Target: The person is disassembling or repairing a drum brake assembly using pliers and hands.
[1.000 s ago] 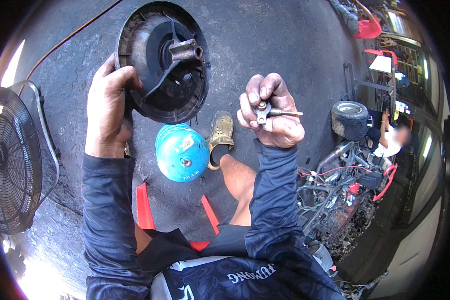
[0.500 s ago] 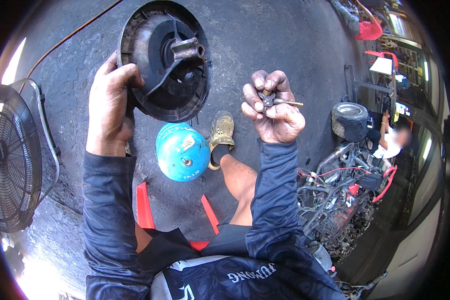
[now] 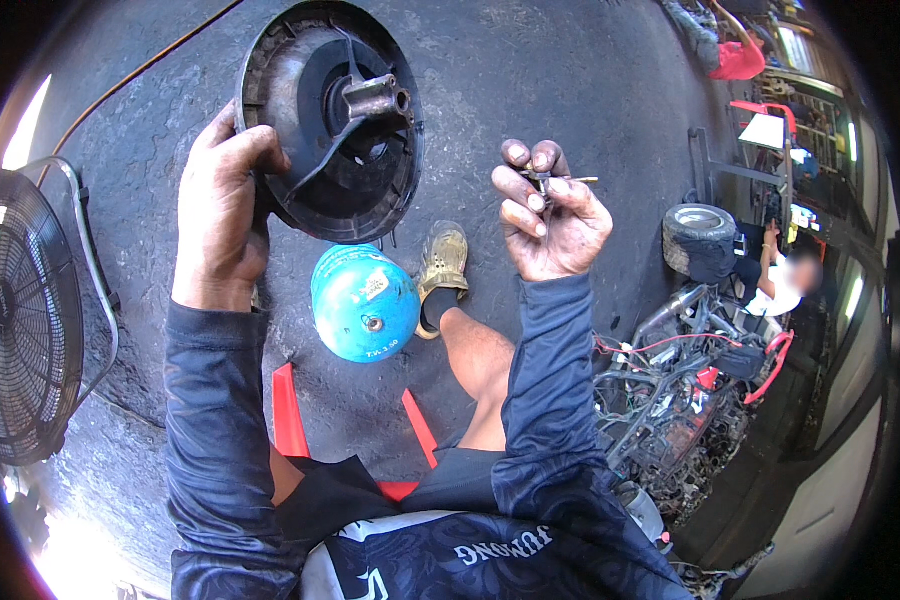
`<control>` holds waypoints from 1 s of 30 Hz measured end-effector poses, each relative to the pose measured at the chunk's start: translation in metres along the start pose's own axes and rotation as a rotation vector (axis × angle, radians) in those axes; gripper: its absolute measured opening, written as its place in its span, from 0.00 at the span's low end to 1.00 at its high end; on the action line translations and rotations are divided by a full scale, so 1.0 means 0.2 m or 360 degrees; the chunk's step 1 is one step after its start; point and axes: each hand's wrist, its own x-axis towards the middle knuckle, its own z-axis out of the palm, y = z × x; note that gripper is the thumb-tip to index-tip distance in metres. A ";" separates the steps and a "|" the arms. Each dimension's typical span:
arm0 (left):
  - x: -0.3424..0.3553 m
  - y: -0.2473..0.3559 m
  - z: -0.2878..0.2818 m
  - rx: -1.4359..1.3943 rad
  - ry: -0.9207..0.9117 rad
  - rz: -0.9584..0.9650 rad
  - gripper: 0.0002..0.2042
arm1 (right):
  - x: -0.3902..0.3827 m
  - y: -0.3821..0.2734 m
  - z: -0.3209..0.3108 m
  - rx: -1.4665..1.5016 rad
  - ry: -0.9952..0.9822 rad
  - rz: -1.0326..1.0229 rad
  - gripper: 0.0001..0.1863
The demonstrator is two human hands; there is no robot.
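At upper centre, a round housing (image 3: 330, 120) is gripped by the left hand (image 3: 220, 210); a small pin (image 3: 555, 181) is pinched by the right hand (image 3: 550, 215).

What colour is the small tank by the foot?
Blue tank, seen in the head view.

An open-fronted vehicle repair workshop. The stained concrete floor (image 3: 570, 90) serves as the work surface. At 4 o'clock lies a stripped motorcycle frame (image 3: 675, 420) with exposed wiring; a loose tyre (image 3: 698, 235) sits at 3 o'clock. A large floor fan (image 3: 25, 320) stands at 9 o'clock, and a blue gas cylinder (image 3: 363, 303) rests near the centre.
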 end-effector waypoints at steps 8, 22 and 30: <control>0.00 -0.01 0.01 -0.0002 0.0008 0.0003 0.13 | -0.01 -0.02 0.00 0.0113 -0.0147 0.0085 0.15; 0.00 -0.01 0.02 0.0010 -0.0006 0.0005 0.11 | -0.01 -0.03 0.03 0.0083 -0.0217 0.0156 0.17; 0.01 0.00 0.00 0.0039 0.0002 0.0005 0.11 | 0.02 0.04 -0.01 -0.0422 0.0473 -0.0042 0.16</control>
